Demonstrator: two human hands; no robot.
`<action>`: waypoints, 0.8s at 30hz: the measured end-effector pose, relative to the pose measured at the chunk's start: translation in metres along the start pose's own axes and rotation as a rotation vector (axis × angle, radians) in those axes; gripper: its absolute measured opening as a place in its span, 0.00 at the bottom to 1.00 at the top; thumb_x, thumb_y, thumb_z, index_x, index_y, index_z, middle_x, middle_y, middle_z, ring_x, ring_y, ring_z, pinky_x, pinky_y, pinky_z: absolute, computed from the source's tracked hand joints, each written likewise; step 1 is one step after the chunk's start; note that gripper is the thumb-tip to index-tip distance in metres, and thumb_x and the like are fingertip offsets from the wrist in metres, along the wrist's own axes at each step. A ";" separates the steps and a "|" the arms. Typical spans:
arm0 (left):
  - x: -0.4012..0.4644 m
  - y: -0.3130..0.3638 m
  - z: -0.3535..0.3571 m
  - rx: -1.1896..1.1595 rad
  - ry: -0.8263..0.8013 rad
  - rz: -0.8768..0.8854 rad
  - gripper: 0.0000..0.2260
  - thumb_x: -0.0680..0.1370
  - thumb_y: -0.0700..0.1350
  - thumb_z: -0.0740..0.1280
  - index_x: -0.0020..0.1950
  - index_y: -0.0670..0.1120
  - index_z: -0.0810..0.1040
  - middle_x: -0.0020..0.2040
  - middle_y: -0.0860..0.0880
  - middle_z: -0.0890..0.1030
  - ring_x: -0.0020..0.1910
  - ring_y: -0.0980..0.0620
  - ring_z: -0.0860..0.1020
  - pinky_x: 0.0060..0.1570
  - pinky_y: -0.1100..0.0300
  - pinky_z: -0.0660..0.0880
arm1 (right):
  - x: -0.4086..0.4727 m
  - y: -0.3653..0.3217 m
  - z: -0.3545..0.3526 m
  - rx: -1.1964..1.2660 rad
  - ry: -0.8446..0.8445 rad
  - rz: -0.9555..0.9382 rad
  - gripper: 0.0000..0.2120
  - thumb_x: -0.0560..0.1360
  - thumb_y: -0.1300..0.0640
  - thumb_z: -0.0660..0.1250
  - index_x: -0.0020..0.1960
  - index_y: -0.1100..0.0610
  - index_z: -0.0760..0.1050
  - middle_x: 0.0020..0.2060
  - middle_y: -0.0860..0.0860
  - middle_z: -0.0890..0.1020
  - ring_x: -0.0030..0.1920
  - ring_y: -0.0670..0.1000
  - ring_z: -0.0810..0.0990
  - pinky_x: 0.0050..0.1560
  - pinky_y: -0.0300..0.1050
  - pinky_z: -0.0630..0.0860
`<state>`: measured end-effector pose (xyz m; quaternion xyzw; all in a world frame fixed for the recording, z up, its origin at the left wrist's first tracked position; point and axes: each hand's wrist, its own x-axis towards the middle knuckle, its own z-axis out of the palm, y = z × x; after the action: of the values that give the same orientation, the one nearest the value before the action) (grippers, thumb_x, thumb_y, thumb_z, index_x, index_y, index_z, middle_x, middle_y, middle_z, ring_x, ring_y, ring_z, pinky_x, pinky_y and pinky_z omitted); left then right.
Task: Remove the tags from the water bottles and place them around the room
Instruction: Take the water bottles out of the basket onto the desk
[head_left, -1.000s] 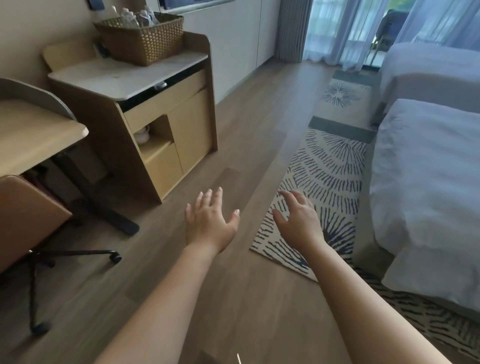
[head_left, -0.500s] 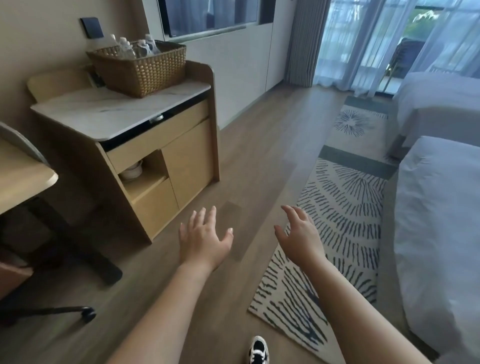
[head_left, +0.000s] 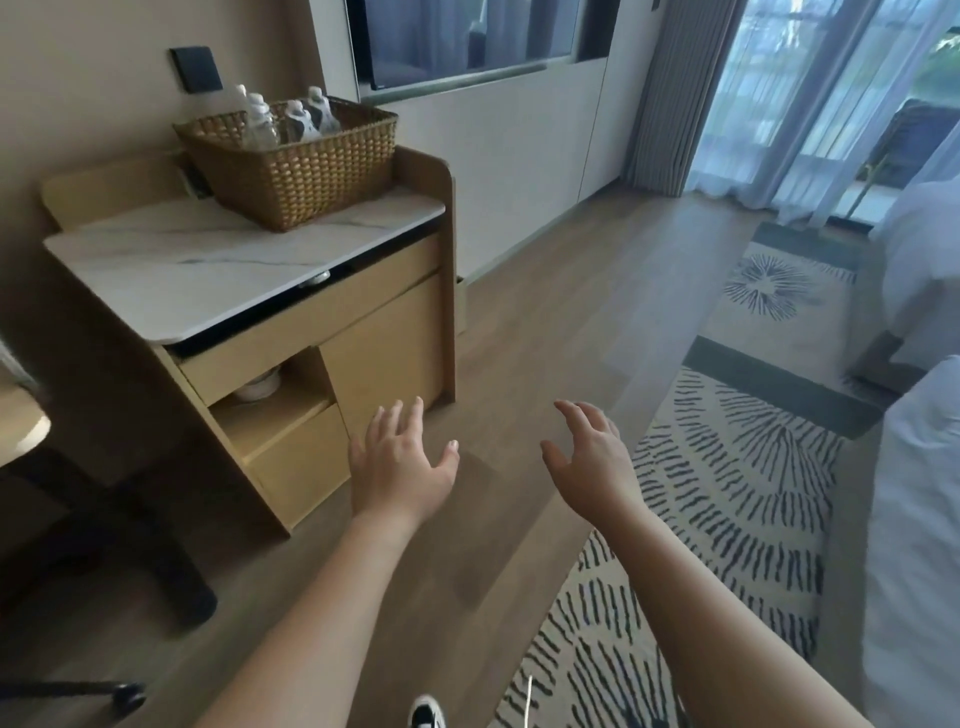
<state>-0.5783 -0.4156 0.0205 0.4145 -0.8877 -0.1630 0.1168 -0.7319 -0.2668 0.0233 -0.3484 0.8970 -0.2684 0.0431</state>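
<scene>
hands 2: left hand (head_left: 397, 470), right hand (head_left: 592, 462) (both empty) | water bottles (head_left: 283, 120) 4, beyond hands | basket (head_left: 301, 171) 1 | beds 2

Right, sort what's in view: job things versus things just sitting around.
Job: water bottles, wicker basket holding them, left hand and right hand, both empty.
Just there: cabinet, bowl, rug, bed, wall screen.

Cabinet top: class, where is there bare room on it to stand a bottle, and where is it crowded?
Bare marble runs across the cabinet top from its left edge to its front edge, in front of the wicker basket. The back right corner is crowded: the basket, holding water bottles, fills it.
</scene>
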 end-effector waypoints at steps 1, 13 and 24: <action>0.013 0.002 0.001 -0.004 0.006 -0.004 0.32 0.78 0.61 0.56 0.78 0.50 0.54 0.78 0.47 0.57 0.78 0.48 0.51 0.74 0.43 0.51 | 0.015 0.000 0.002 0.003 -0.005 -0.012 0.27 0.76 0.47 0.62 0.72 0.50 0.62 0.70 0.49 0.68 0.69 0.53 0.64 0.68 0.51 0.63; 0.223 -0.024 0.023 -0.013 0.112 -0.120 0.31 0.78 0.61 0.56 0.78 0.50 0.55 0.78 0.47 0.59 0.77 0.49 0.53 0.73 0.44 0.50 | 0.254 -0.024 0.049 -0.012 -0.075 -0.174 0.25 0.76 0.47 0.62 0.72 0.48 0.63 0.70 0.49 0.67 0.70 0.53 0.64 0.67 0.52 0.66; 0.410 -0.065 -0.031 -0.003 0.250 -0.238 0.31 0.79 0.61 0.55 0.78 0.49 0.55 0.78 0.47 0.60 0.77 0.48 0.55 0.74 0.45 0.53 | 0.466 -0.116 0.086 0.053 -0.129 -0.329 0.25 0.76 0.48 0.61 0.72 0.48 0.63 0.70 0.48 0.67 0.70 0.52 0.63 0.67 0.53 0.67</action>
<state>-0.7807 -0.7784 0.0538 0.5336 -0.8107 -0.1241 0.2066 -0.9907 -0.6783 0.0606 -0.5058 0.8159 -0.2726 0.0650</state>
